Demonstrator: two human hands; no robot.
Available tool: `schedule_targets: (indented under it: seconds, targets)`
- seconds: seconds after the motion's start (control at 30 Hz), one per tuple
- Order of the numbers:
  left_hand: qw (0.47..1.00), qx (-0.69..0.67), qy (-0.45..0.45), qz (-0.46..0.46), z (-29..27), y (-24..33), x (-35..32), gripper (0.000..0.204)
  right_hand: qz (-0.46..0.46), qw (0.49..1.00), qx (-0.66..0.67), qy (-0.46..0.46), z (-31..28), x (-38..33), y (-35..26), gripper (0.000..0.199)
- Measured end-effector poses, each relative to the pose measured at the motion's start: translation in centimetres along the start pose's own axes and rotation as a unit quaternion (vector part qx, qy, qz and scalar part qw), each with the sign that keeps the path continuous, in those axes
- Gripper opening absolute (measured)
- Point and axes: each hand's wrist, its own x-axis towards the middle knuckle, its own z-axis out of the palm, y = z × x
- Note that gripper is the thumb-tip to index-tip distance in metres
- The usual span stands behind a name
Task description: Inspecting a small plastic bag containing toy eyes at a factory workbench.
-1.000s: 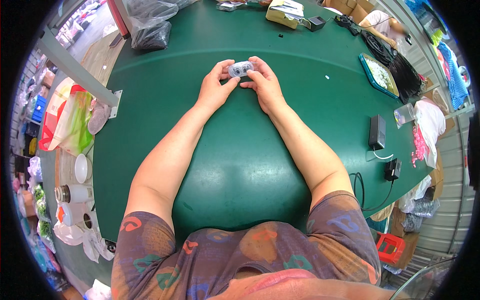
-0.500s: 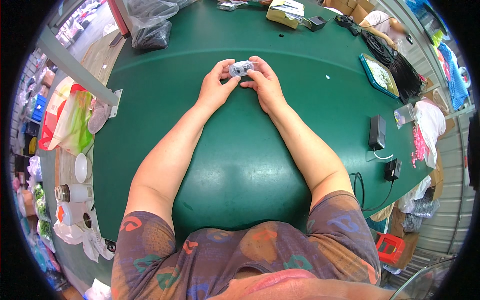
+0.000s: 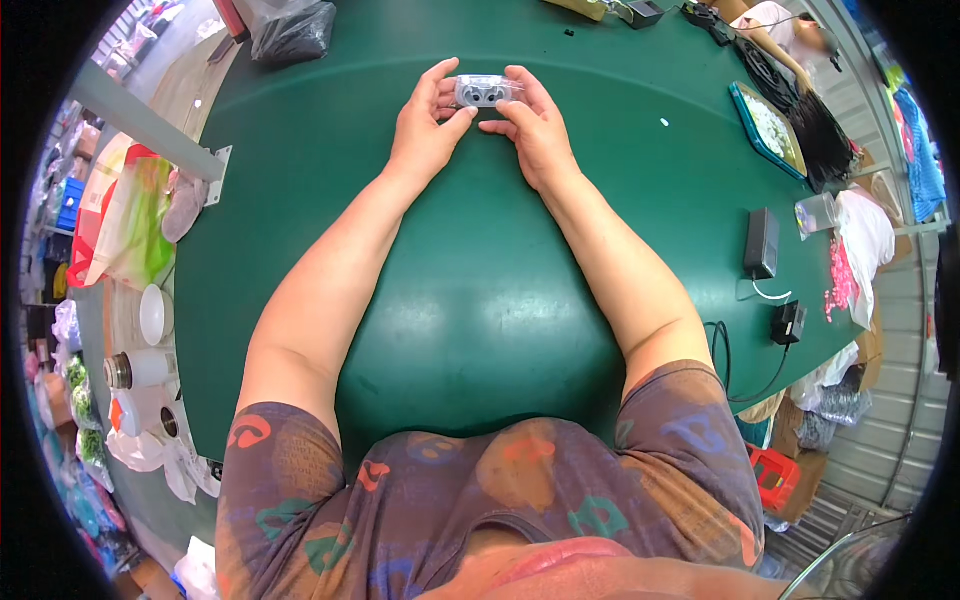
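1. Green table spans the work area; a black power adapter sits on its right side, well apart from the hands.
2. Small clear case: located between both hands; whether it touches the table cannot be told.
3. Left hand: fingers and thumb gripping the case's left end. Right hand: thumb and fingers gripping the right end.
4. Risk: the smooth-looking case could slip if either grip loosens; uneven pressure could tilt it or flex its shell.
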Motion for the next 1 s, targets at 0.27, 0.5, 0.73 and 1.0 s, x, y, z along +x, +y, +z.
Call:
schedule_targets:
  seconds: [0.27,0.5,0.73,1.0]
  targets:
    - [1.000,-0.007,0.002,0.019,-0.1,-0.5,0.0,0.060,0.027,0.999,0.027,0.014,0.0,0.2,-0.3,0.043]
    - [0.999,-0.019,-0.007,-0.027,0.2,-0.2,0.0,0.044,0.033,0.998,0.055,0.004,-0.4,0.3,-0.3,0.033]
    - [0.998,-0.033,0.011,-0.048,0.2,-0.4,0.2,0.033,0.048,0.998,0.023,-0.017,-0.5,0.3,-0.6,0.038]
    - [0.996,-0.050,0.033,-0.059,-0.4,-0.8,0.4,0.044,0.060,0.998,-0.027,-0.022,0.4,-0.2,-1.0,0.055]
